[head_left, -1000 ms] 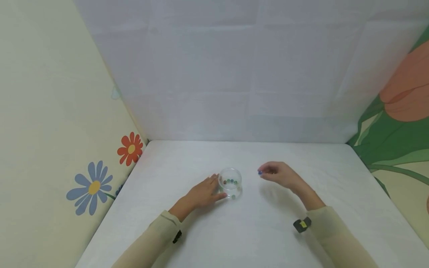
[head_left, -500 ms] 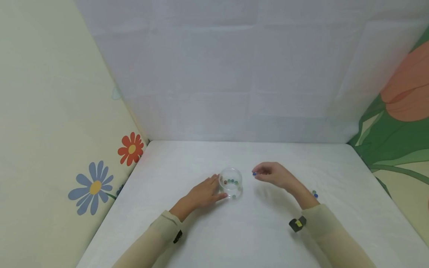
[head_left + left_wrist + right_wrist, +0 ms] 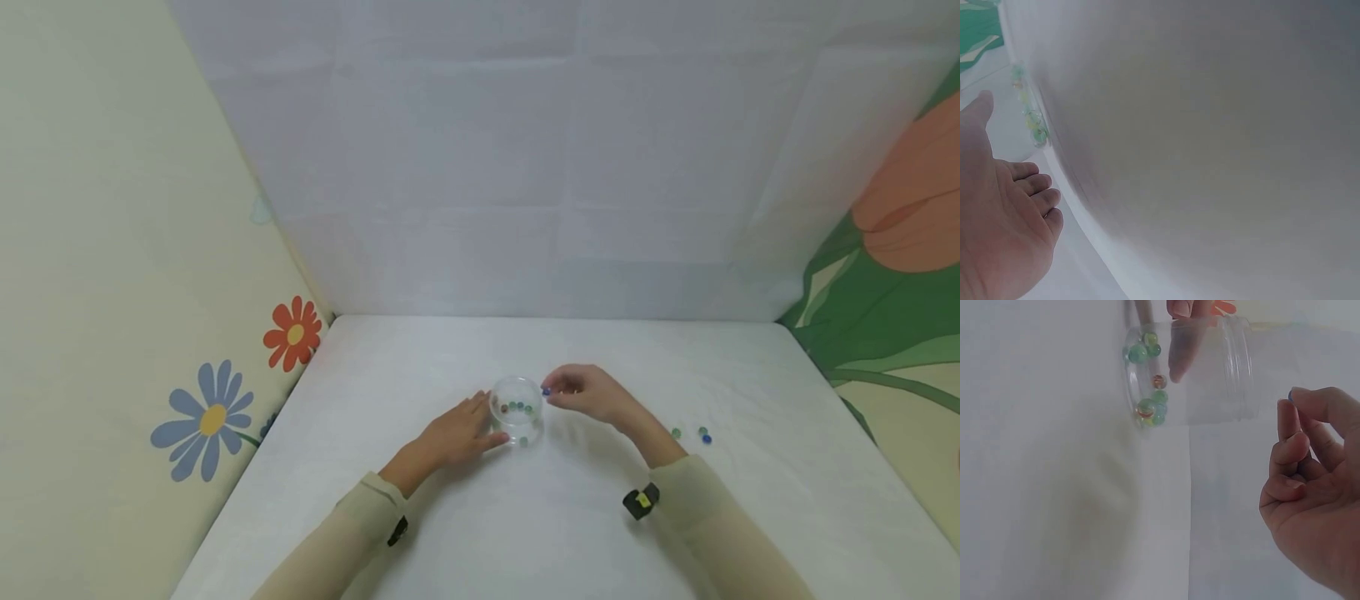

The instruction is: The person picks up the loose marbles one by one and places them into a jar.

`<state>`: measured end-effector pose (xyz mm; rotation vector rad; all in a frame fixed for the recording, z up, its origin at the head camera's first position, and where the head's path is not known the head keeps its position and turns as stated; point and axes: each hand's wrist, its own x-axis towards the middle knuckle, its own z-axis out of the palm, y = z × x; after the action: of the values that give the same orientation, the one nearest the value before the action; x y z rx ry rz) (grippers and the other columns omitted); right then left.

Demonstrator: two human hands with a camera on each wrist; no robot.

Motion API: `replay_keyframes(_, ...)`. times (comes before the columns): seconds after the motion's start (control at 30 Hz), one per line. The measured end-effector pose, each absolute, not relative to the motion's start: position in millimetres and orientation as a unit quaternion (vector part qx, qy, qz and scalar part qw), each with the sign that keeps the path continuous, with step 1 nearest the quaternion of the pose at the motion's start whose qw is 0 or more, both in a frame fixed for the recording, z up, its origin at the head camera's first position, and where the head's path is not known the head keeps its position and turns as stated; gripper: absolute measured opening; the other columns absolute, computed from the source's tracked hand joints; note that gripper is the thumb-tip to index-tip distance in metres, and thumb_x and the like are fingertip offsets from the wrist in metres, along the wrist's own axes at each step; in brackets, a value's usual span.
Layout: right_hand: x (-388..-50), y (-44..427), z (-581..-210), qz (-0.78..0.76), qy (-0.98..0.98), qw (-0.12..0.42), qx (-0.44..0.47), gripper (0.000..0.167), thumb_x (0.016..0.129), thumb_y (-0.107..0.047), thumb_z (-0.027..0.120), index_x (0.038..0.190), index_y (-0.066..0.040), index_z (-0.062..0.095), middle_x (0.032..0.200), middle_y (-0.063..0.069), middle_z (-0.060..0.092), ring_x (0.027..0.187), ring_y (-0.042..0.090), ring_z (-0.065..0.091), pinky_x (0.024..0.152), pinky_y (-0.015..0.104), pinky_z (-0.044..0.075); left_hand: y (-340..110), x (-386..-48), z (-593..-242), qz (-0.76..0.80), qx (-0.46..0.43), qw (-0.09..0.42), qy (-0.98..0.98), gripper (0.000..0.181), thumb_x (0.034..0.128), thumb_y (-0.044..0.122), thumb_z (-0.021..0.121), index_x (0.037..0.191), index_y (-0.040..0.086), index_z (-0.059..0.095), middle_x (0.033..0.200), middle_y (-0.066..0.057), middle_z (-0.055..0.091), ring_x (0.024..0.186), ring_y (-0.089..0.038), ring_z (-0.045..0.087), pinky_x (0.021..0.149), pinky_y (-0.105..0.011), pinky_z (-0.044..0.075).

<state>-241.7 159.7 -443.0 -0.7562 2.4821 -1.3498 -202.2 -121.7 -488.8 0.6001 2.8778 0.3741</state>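
A clear plastic jar (image 3: 517,427) stands upright on the white table, with several glass marbles (image 3: 1138,354) in green, yellow and reddish tones at its bottom. My left hand (image 3: 452,431) touches the jar's left side, thumb spread toward the front and fingers fairly straight behind. Between thumb and fingertip my right hand (image 3: 591,395) pinches a blue marble (image 3: 546,392). That hand is at the right of the jar's rim, slightly apart from it. In the right wrist view the jar's threaded mouth faces the pinched marble, which is mostly covered by the fingers.
Loose on the table (image 3: 600,533), right of the right forearm, lie a green marble (image 3: 677,433), a pale green marble (image 3: 702,431) and a blue marble (image 3: 707,439). A white backdrop rises behind, and flower-patterned walls stand at both sides.
My right hand has moved left with the blue marble, up to the jar's rim. Loose marbles previously hidden by the right arm now show. The left hand and jar have stayed put.
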Motion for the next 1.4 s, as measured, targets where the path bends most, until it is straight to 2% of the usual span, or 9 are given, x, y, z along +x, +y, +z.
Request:
replay_keyframes(0.2,-243,147,-444,-0.454,0.845,0.104,-0.263,0.022,0.096,-0.017,0.071,0.116,-0.009,0.071,0.099,0.0,0.068,0.089,0.017,0.059,0.076,0.03,0.052,-122,-204,-490,0.119,0.2,0.086,0.969,0.092,0.0995,0.068,0.042,0.161,0.003,0.019,0.167,-0.017,0.022,0.154,-0.033,0.021,0.124,-0.046,0.025)
replay_keyframes(0.57,-237,130,-446,-0.432,0.854,0.096,-0.272,0.019,0.094,-0.011,0.071,0.113,-0.011,0.073,0.095,0.0,0.067,0.084,0.015,0.057,0.072,0.026,0.05,-121,-201,-488,0.123,0.203,0.089,0.967,0.091,0.1,0.065,0.045,0.161,0.002,0.019,0.166,-0.018,0.022,0.154,-0.034,0.022,0.124,-0.047,0.026)
replay_keyframes(0.87,-236,127,-445,-0.431,0.855,0.099,-0.272,0.02,0.095,-0.011,0.069,0.115,-0.011,0.073,0.094,-0.001,0.066,0.084,0.016,0.055,0.071,0.027,0.05,-120,-203,-487,0.116,0.208,0.087,0.967,0.091,0.1003,0.065,0.044,0.16,0.001,0.021,0.166,-0.018,0.024,0.154,-0.033,0.022,0.123,-0.046,0.027)
replay_keyframes(1.13,-236,128,-446,-0.435,0.848,0.092,-0.289,0.022,0.095,-0.01,0.069,0.117,-0.005,0.071,0.092,0.0,0.065,0.082,0.015,0.054,0.069,0.025,0.048,-121,-203,-487,0.111,0.209,0.091,0.967,0.092,0.1001,0.066,0.044,0.16,0.0,0.021,0.166,-0.019,0.024,0.154,-0.033,0.022,0.123,-0.046,0.027)
replay_keyframes(1.4,-234,132,-444,-0.437,0.851,0.096,-0.273,0.023,0.096,-0.011,0.069,0.119,-0.007,0.071,0.095,-0.001,0.067,0.084,0.017,0.056,0.07,0.028,0.05,-121,-204,-489,0.112,0.209,0.088,0.967,0.091,0.1004,0.065,0.044,0.16,-0.001,0.022,0.165,-0.019,0.024,0.153,-0.034,0.023,0.123,-0.047,0.028)
